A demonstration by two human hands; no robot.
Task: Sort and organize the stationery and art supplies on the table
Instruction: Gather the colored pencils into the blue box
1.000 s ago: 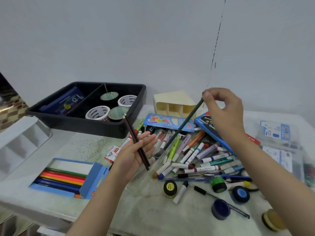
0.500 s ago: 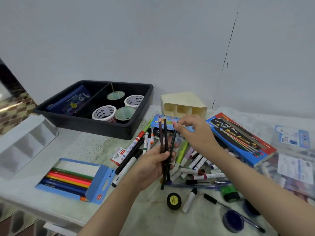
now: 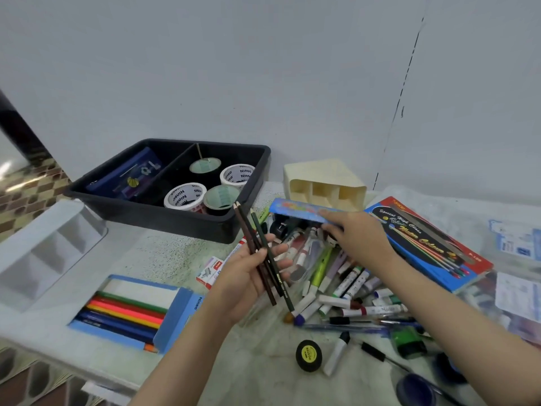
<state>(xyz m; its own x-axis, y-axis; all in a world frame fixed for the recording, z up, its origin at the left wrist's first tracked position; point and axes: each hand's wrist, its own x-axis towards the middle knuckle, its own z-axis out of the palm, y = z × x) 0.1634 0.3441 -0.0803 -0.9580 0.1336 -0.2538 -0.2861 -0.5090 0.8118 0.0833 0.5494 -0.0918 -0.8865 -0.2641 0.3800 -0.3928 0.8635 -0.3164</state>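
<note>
L hand (image 3: 246,285) pinches 3 pencils (image 3: 246,231) loosely; they cd slip as my R hand (image 3: 360,241), grip unclear, rummages marker pile (image 3: 345,285)

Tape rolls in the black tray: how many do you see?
4, all in the black tray's right compartment: white rolls front left and back right, green rolls back left and front right. The front wall may hide more.
</note>
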